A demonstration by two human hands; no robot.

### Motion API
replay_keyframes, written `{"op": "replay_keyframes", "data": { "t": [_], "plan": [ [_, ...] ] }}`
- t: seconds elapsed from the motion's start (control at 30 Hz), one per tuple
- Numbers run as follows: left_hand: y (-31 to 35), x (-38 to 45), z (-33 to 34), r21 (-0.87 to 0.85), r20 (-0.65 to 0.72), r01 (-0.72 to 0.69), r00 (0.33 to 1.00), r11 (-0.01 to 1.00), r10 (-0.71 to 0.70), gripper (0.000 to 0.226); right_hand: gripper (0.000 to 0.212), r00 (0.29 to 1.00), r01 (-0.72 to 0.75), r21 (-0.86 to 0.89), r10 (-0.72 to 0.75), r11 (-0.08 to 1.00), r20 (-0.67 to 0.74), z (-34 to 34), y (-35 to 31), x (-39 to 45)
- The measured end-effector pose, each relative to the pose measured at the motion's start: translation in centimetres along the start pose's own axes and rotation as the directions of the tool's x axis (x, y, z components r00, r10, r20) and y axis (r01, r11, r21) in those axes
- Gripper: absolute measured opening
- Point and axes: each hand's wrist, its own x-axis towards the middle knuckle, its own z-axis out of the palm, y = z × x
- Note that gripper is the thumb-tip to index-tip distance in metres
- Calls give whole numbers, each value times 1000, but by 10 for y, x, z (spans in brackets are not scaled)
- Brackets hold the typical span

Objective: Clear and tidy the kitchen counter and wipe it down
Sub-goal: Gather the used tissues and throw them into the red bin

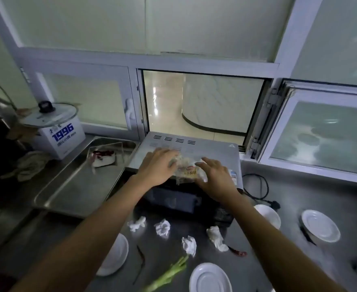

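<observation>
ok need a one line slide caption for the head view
Both hands, left hand and right hand, reach a clear plastic bag atop the microwave, with crumpled tissues littering the steel counter.

Plate (210,279) cut by bottom edge; bag (187,170) print blurred; left fingertips (173,158) hidden behind bag.
</observation>
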Motion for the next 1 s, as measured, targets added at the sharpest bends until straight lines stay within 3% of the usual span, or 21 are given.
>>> {"op": "replay_keyframes", "data": {
  "t": [0.4,0.6,0.77,1.0],
  "plan": [
    [-58,14,35,116,42,-2,999,993,-3,36,82,992,-52,-195,73,979,100,57,-15,27],
    [-71,22,43,82,69,-36,997,996,30,31,79,991,-71,-224,94,972,94,65,-12,34],
    [-77,24,47,51,7,-61,998,997,61,29,74,997,-59,-174,67,983,40,67,-11,35],
    [-90,22,47,64,29,-61,998,996,59,29,86,996,-22,-216,41,976,81,65,-13,37]
  ]
}}
